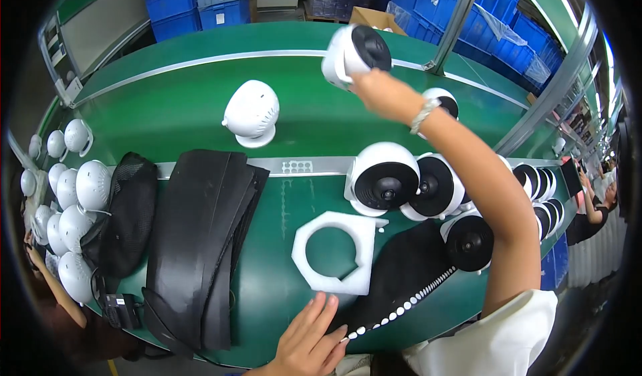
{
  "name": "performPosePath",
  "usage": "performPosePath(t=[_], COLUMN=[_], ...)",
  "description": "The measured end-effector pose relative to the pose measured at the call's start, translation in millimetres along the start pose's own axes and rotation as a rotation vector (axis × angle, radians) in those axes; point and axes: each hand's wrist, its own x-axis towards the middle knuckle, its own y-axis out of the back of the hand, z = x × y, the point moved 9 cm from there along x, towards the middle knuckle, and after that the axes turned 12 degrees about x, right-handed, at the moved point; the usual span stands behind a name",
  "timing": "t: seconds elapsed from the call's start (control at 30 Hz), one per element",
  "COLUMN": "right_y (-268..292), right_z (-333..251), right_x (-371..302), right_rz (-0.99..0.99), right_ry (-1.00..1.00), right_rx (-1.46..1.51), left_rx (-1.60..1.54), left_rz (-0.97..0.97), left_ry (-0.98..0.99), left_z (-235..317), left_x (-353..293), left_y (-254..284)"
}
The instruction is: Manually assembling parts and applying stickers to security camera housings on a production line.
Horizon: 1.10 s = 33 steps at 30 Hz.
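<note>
My right hand (382,95) is stretched out over the far belt, gripping a white rounded fan-like unit (340,51) with a black round front. My left hand (309,339) rests near the table's front edge, fingers extended and holding nothing. Its fingertips lie just below a white foam frame (362,262) with a large round opening. Beside that hand a black cloth (404,259) lies on the table, with a row of small white dots (408,304) along its edge. Another white unit (253,110) stands alone on the belt, its black front turned away.
Black-fronted units (384,178) crowd the right of the table, partly behind my arm. Dark flat sheets (194,242) are stacked left of centre, beside a black mesh bag (134,215). Several white units (92,185) stand far left. Blue crates (175,5) rise behind the belt.
</note>
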Motion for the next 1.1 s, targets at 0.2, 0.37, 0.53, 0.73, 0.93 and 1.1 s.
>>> performPosePath(t=[0.2,0.37,0.53,0.73,0.93,1.1], right_y=[-91.8,-144.6,-149.9,-149.6,-40.7,-15.0], right_z=[46.3,72.3,87.4,112.1,83.3,-22.6], right_x=[-19.9,-22.3,-38.5,-61.2,-38.4,29.2], right_rz=[-0.127,-0.391,-0.542,-0.726,-0.879,0.029], right_ry=[-0.03,-0.241,-0.3,-0.335,-0.54,-0.56], right_rx=[-0.183,0.07,0.114,-0.038,-0.059,0.728], left_rx=[0.005,-0.007,0.021,0.005,-0.012,0.068], left_rz=[-0.013,-0.024,-0.003,0.037,0.007,-0.027], left_ry=[0.042,0.061,0.089,0.102,0.062,0.045], left_z=[-7.8,-9.0,-7.8,-12.6,-5.0,-7.4], left_x=[-2.2,-2.5,-2.6,-5.5,-2.8,-7.7], left_y=[1.5,3.4,7.9,6.0,2.6,4.5])
